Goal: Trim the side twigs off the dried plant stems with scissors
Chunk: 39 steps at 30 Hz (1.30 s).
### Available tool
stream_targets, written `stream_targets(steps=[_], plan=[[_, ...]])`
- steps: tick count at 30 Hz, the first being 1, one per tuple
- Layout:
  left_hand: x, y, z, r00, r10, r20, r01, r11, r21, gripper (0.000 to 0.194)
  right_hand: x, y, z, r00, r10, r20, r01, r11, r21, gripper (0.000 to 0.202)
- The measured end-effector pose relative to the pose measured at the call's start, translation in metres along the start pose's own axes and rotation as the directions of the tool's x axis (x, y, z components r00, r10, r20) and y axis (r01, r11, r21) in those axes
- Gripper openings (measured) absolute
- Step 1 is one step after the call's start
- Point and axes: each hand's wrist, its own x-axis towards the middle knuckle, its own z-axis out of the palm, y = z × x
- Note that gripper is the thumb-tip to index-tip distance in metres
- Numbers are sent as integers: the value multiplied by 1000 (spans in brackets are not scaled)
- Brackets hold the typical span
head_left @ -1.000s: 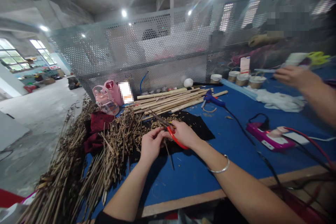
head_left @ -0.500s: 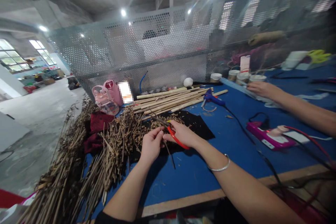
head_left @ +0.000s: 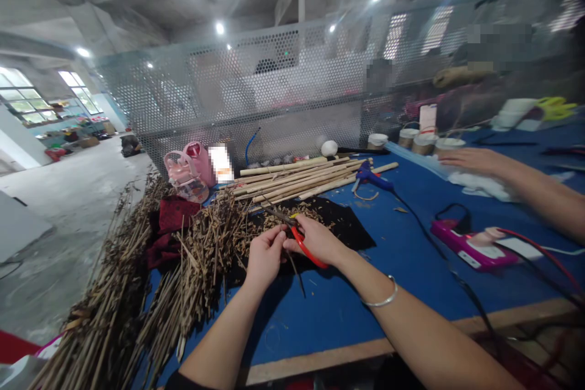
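Note:
My right hand (head_left: 315, 240) is closed round a pair of scissors (head_left: 309, 250) with red and yellow handles, the blades pointing up and to the left. Beside it my left hand (head_left: 265, 253) pinches a thin dry stem (head_left: 298, 277), whose lower end slants down below both hands. The two hands nearly meet, and the fingertips partly hide where the stem is gripped. Beyond them, dried plant bits (head_left: 269, 217) lie on a black cloth (head_left: 350, 222). A heap of dried stalks (head_left: 201, 256) spreads just left of my left hand.
Pale wooden sticks (head_left: 297, 177) lie at the back near a blue glue gun (head_left: 372, 177). A purple power strip (head_left: 475, 245) with cables sits at right. Another person's hand (head_left: 475, 160) reaches over white material (head_left: 484, 186). A perforated metal screen (head_left: 256, 91) borders the blue table (head_left: 338, 317).
The other person's hand has flattened out over the white material. My hands, the scissors and the stem hold almost the same position; the view has shifted slightly.

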Motion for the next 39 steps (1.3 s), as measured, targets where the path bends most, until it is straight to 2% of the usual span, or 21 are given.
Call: stream_targets(steps=[4, 16, 26, 35, 39], plan=[[0, 0, 2, 1000, 16, -8, -17, 1000, -5, 36, 1, 0, 2, 1000, 19, 20, -20, 999, 33, 37], [0, -1, 2, 999, 32, 24, -32, 999, 18, 34, 0, 1, 0, 998, -33, -46, 32, 999, -26, 40], [-1, 1, 1, 999, 46, -25, -44, 998, 46, 36, 1, -1, 7, 999, 38, 0, -38, 997, 65, 36], [1, 1, -2, 999, 29, -45, -29, 1000, -3, 37, 4, 2, 3, 998, 67, -15, -68, 997, -25, 37], [-1, 6, -1, 995, 47, -91, -44, 998, 39, 36, 2, 1, -1, 997, 64, -40, -68, 991, -118, 39]])
